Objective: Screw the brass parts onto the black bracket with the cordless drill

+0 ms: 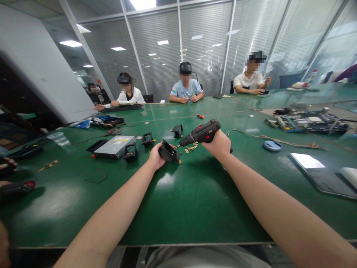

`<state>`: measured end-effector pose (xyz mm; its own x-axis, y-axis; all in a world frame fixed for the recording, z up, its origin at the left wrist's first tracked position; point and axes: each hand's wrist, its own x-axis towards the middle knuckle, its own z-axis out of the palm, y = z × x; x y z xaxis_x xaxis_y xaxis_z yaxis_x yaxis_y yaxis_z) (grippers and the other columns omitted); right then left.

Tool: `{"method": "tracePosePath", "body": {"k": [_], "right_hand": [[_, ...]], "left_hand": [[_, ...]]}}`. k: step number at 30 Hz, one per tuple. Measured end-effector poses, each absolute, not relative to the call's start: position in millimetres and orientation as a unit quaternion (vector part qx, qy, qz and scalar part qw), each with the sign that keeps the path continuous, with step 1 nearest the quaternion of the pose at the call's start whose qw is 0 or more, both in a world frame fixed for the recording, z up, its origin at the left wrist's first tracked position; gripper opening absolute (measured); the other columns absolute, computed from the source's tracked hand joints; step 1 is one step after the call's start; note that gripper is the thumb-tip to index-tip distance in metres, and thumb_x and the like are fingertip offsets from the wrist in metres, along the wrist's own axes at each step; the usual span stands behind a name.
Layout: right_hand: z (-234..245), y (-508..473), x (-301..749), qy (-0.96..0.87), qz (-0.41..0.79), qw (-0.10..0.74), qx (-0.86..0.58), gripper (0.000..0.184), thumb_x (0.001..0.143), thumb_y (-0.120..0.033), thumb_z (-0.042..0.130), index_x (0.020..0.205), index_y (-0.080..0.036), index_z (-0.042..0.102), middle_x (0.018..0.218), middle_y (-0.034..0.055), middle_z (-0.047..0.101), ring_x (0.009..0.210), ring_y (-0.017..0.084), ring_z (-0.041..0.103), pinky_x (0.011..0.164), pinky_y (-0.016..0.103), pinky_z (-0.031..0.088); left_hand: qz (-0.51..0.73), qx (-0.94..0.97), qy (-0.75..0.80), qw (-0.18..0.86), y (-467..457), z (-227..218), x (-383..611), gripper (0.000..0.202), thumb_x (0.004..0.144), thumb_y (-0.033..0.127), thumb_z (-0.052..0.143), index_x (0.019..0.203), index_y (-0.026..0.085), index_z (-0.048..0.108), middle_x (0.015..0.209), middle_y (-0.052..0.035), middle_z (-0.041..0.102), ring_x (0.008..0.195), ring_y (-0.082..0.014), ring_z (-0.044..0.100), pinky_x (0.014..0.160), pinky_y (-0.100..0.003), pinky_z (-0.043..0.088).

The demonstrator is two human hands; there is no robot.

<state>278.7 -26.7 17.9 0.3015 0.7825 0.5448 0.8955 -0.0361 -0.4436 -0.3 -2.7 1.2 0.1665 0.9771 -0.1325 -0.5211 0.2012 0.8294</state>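
My left hand (157, 157) grips a black plastic housing (168, 152) with brass-coloured metal bits at its right side. A black cordless drill (201, 133) with red marks is in my right hand (219, 144), my fingers wrapped round its handle. The drill's chuck points left, above and to the right of the housing; I cannot make out whether its tip touches anything. Small brass pieces (192, 148) lie scattered on the table under the drill. Similar black housings stand close by: one behind (177, 130) and two to the left, the farther housing (147, 139) and the nearer housing (130, 152).
A silver disc drive (114, 146) sits left on the green table (173, 208). At right lie a blue lid (272, 146), a tablet-like slab (320, 173) and circuit boards (309, 121). A plastic cup (59, 138) is far left. Three people sit opposite; another person's hand shows at the left edge.
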Motion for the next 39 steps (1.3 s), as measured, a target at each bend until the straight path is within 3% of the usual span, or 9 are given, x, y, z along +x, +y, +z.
{"method": "tracePosePath", "body": {"k": [39], "right_hand": [[15.2,-25.7,280.4,-0.586,-0.09,0.38,-0.71,0.057,0.067,-0.048,0.074,0.111,-0.018,0.057,0.1,0.0136,0.073,0.092,0.035,0.071,0.077,0.043,0.054]], "left_hand": [[0.543,0.321,0.349,0.693,-2.9,2.3,-0.2,0.04,0.092,0.036,0.044,0.085,0.01,0.072,0.087,-0.0173,0.074,0.084,-0.0271,0.071,0.085,-0.041,0.057]]}}
